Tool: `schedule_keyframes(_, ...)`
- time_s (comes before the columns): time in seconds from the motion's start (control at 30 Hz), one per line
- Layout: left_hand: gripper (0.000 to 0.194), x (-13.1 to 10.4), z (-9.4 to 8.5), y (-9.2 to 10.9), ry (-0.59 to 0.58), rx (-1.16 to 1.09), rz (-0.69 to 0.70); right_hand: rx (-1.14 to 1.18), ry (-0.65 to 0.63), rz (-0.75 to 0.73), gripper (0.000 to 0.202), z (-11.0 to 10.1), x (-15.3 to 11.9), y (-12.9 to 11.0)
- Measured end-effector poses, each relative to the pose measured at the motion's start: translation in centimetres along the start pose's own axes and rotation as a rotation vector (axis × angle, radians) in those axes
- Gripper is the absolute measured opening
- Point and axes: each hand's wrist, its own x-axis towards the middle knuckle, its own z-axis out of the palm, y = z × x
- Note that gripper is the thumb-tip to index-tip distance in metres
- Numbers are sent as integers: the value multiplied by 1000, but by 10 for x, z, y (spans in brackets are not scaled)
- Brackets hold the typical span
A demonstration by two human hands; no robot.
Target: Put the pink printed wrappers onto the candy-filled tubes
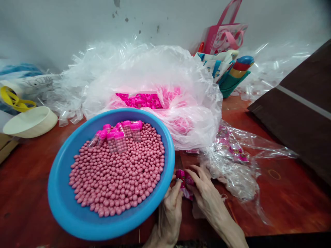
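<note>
My left hand and my right hand meet at the front of the table, just right of the blue basin. Between them are shiny pink printed pieces, gripped from both sides by the fingertips. The fingers partly cover these pieces, so I cannot tell how many there are. Pink round beads fill the basin, and several small clear bottles with bright pink caps lie on top of them. To the right of my right hand is a crumpled clear plastic bag with similar pink printed pieces in it.
Behind the basin a big translucent bag holds loose pink caps. Clear tubes are heaped along the wall. A cream bowl stands left, a dark box right. A pink gift bag stands at the back.
</note>
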Motion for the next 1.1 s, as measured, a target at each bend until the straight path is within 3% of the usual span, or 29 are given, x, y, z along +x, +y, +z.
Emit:
schedule_keyframes(0.2, 29, 4, 0, 2, 1, -23, 49, 7, 63, -76, 25, 0, -2, 3)
schedule_keyframes(0.37, 29, 5, 1, 2, 18, -39, 91, 18, 80, -133, 35, 0, -1, 4)
schedule_keyframes(0.63, 32, 5, 2, 3, 2, -57, 88, 50, 172, -159, 17, -3, 2, 7)
schedule_keyframes(1.1, 33, 1, 1, 0, -78, -110, -22, 151, -79, -216, 16, -28, 33, 0)
